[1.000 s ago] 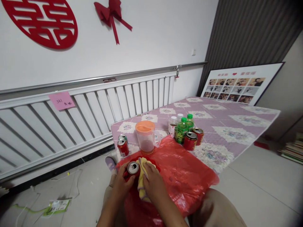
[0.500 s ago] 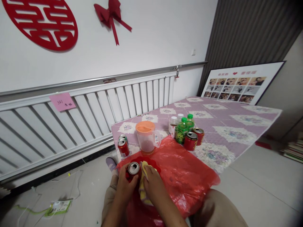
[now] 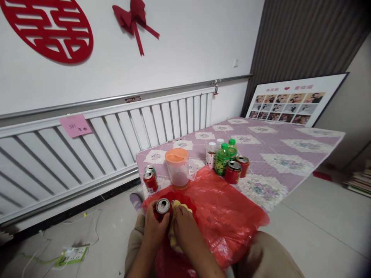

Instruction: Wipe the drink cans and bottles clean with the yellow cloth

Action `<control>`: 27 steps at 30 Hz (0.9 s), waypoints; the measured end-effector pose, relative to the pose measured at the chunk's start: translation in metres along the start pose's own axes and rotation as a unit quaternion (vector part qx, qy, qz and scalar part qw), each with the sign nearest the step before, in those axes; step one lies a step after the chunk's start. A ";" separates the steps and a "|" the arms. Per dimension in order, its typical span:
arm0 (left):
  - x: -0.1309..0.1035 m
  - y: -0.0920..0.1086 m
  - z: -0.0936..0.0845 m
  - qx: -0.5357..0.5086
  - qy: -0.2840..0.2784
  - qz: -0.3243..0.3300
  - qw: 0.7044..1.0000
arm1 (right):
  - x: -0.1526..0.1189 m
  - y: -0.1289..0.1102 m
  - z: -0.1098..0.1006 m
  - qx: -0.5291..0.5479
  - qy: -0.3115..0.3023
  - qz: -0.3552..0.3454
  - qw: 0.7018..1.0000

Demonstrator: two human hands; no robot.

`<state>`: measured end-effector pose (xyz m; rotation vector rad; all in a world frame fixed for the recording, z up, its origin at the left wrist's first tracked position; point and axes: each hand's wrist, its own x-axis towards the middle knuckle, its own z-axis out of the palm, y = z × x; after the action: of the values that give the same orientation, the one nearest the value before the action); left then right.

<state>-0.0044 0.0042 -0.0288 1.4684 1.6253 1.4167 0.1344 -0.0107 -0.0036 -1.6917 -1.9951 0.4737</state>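
Observation:
Wrapped around an opened red drink can (image 3: 162,206) is my left hand (image 3: 153,224), with the silver top facing up. My right hand (image 3: 185,224) grips a yellow cloth (image 3: 175,239) right beside the can; the hand covers part of the cloth. Both hands are over a red plastic sheet (image 3: 226,208) at the near edge of the table. Beyond the hands stands a clear pitcher (image 3: 178,173) with an orange lid. To its left are a red can (image 3: 150,181) and, partly hidden behind it, a greenish can (image 3: 150,169).
Right of the pitcher stand green-capped bottles (image 3: 222,160), white-capped bottles (image 3: 211,155) and two larger red cans (image 3: 233,172). A flowered tablecloth (image 3: 252,143) covers the table. A radiator (image 3: 116,141) runs along the wall. On the floor lie a power strip (image 3: 74,255) and cables.
My right hand has shifted slightly on the yellow cloth, and less of the cloth shows. The left hand keeps its hold on the can. The view has moved very slightly.

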 end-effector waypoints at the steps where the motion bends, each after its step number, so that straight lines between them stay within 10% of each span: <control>1: 0.000 0.000 0.000 0.002 -0.002 -0.002 1.000 | 0.000 0.000 -0.001 0.003 0.000 0.000 1.000; 16: 0.003 -0.024 -0.001 0.014 -0.015 0.013 1.000 | 0.013 0.080 -0.044 0.078 0.174 -0.026 0.981; 27: 0.004 -0.033 -0.003 0.022 -0.033 0.030 0.999 | 0.015 0.119 -0.067 -0.058 0.086 0.026 0.994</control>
<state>-0.0207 0.0118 -0.0571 1.5833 1.5934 1.3581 0.2678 0.0226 -0.0112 -1.7934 -1.8886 0.2247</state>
